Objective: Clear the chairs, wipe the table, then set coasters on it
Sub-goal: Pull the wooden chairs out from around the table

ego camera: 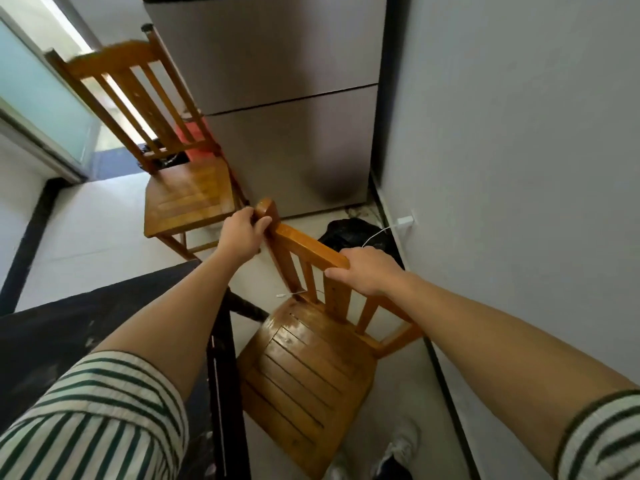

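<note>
A wooden slatted chair (304, 375) stands at the lower middle, between the dark table (69, 327) on the left and the wall on the right. My left hand (242, 233) grips the left end of its top rail. My right hand (367, 271) grips the right end of the same rail. A second wooden chair (187, 199) stands farther off, its seat bare, next to the fridge.
A grey fridge (287, 105) fills the far middle. A black bag (353, 233) lies on the floor by the wall, beside a white charger (405, 221) with its cable. A red bin (194, 140) shows behind the far chair. A glass door is at the left.
</note>
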The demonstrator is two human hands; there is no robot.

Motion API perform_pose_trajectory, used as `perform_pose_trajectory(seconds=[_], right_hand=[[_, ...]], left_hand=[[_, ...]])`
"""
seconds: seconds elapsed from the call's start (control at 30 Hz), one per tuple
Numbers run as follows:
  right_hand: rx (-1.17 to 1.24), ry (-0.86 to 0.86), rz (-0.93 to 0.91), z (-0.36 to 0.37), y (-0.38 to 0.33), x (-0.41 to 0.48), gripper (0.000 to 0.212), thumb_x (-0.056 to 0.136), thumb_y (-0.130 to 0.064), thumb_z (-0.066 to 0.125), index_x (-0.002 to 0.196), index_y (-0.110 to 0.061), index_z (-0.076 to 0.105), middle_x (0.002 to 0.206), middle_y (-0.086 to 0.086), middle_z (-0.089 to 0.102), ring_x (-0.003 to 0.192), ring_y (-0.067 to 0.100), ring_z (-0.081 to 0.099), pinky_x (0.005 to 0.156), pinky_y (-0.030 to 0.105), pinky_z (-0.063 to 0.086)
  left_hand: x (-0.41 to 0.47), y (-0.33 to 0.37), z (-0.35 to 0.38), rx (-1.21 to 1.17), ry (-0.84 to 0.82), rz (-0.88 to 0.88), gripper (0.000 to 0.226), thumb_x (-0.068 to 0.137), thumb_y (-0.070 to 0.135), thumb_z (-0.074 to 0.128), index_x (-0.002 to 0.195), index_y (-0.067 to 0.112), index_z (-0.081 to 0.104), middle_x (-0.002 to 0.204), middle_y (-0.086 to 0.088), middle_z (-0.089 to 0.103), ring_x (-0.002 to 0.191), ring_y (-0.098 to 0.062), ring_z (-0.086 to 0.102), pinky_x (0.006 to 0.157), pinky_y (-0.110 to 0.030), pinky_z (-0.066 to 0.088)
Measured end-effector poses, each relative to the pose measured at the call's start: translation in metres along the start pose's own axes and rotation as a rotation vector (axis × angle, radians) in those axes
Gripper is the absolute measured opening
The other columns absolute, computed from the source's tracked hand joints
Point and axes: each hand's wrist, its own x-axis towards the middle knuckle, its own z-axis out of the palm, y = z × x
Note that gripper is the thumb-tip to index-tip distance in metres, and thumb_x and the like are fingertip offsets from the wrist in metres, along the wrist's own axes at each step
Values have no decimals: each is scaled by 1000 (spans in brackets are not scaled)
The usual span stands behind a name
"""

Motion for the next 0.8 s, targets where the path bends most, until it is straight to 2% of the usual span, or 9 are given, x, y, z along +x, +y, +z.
perform_pose_trajectory(seconds=[0.1, 0.37, 0.5, 0.63, 0.8], right_hand=[[-53, -38, 3, 5, -5, 5, 36, 91, -58, 50, 98, -24, 57, 85, -3, 62, 76, 14, 62, 74, 34, 54], [52, -144, 86, 10, -8, 18, 37, 85, -60, 57, 93, -25, 61, 86, -1, 66, 78, 14, 65, 82, 37, 55], [122, -125, 135, 11, -7, 19, 38, 86, -58, 58, 103, -24, 64, 89, 0, 69, 81, 15, 67, 84, 40, 56], [165, -78, 173, 12, -4, 20, 33, 85, -57, 57, 99, -27, 62, 88, 0, 68, 80, 15, 67, 83, 41, 56], [262, -88, 190, 10, -13, 30, 22, 89, -40, 59, 101, -22, 58, 85, 3, 64, 75, 18, 64, 79, 38, 56]], left_hand=[[1, -26, -14, -10, 33, -44, 26, 100, 32, 50, 108, 9, 60, 96, -9, 65, 78, -16, 61, 61, -21, 42], [2, -41, -22, -27, 53, -32, 24, 99, 34, 51, 105, 12, 58, 94, -5, 64, 83, -17, 62, 66, -25, 44], [13, -34, -19, -14, 32, -24, 17, 100, 33, 49, 101, 16, 53, 89, -2, 60, 77, -13, 58, 68, -26, 46], [34, -21, -16, -44, -11, -11, 24, 100, 34, 49, 110, 14, 57, 90, -2, 62, 83, -18, 64, 77, -32, 56], [63, -12, -15, -54, -40, -2, 21, 100, 33, 49, 107, 15, 54, 82, 3, 56, 79, -15, 61, 75, -30, 54]])
